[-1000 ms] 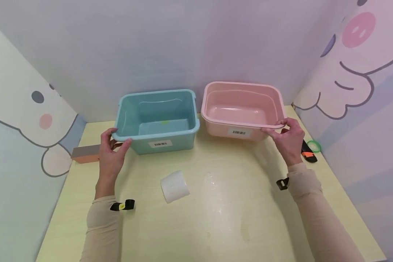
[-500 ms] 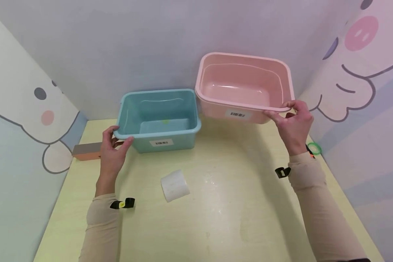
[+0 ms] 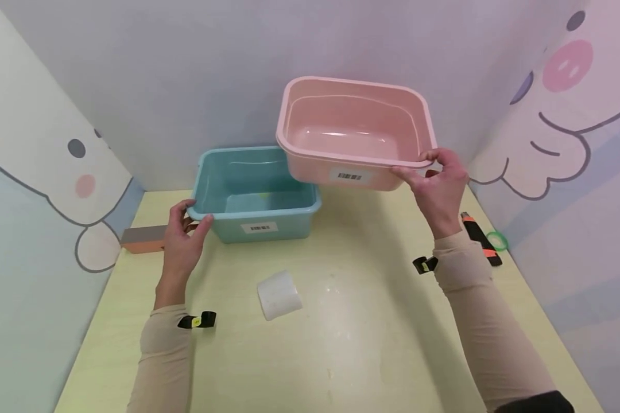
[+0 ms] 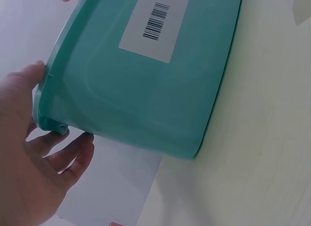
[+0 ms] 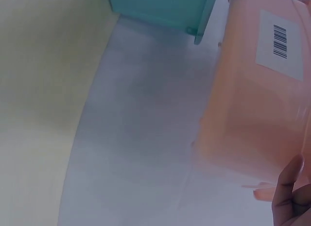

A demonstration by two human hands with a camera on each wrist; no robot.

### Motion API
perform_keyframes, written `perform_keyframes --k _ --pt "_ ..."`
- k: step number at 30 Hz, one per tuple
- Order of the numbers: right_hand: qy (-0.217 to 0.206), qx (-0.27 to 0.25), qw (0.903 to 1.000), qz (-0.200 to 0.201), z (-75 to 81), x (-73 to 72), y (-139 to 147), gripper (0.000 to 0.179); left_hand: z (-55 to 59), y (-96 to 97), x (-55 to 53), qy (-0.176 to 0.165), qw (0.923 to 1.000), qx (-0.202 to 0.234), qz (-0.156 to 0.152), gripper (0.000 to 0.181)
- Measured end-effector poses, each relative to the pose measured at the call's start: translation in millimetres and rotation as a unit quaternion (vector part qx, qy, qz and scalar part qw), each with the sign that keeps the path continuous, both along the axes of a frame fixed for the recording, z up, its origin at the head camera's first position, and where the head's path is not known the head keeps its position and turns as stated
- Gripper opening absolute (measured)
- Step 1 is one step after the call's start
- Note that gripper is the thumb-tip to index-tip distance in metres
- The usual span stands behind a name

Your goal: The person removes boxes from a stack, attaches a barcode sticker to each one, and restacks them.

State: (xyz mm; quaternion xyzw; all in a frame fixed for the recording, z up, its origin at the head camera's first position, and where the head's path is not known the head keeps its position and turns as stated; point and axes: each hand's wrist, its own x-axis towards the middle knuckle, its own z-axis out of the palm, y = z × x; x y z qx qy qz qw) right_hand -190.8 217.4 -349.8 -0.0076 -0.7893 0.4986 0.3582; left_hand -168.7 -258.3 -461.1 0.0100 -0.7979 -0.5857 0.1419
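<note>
A teal plastic basin [image 3: 260, 228] with a barcode label stands on the table against the back wall. My left hand [image 3: 183, 241] grips its front left corner, thumb on the front of the rim; the left wrist view shows the fingers curled under that corner [image 4: 53, 124]. Raised off the table, a pink plastic basin [image 3: 356, 132] hangs partly over the teal one's right end, hiding its back right corner. Its front right corner is pinched by my right hand [image 3: 439, 183]. In the right wrist view the pink basin [image 5: 252, 99] is clear of the table.
A white cup-like piece [image 3: 279, 295] lies on its side on the table [image 3: 351, 355]. By the right edge are a black and orange cutter [image 3: 480, 238] and a green tape ring [image 3: 498, 241]. A grey and orange box [image 3: 143, 239] sits left of my left hand.
My right hand has lifted the pink basin off the table and carried it left, over the teal basin's right end. My left hand keeps its grip on the teal basin.
</note>
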Motion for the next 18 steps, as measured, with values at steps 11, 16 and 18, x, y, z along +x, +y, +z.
perform_keyframes --k 11,16,18 --pt "-0.004 -0.003 0.9989 0.047 8.1 -15.7 -50 0.046 1.6 14.2 -8.6 -0.008 1.0 -0.001 -0.005 0.062" --pt "-0.008 -0.004 0.9976 0.069 8.8 -20.9 -72 0.044 -1.2 21.4 -12.3 -0.014 0.9998 -0.005 -0.011 0.063" --pt "-0.011 -0.004 0.997 0.076 9.6 -21.5 -80 0.044 -2.6 24.7 -13.5 -0.01 0.9998 -0.001 -0.016 0.063"
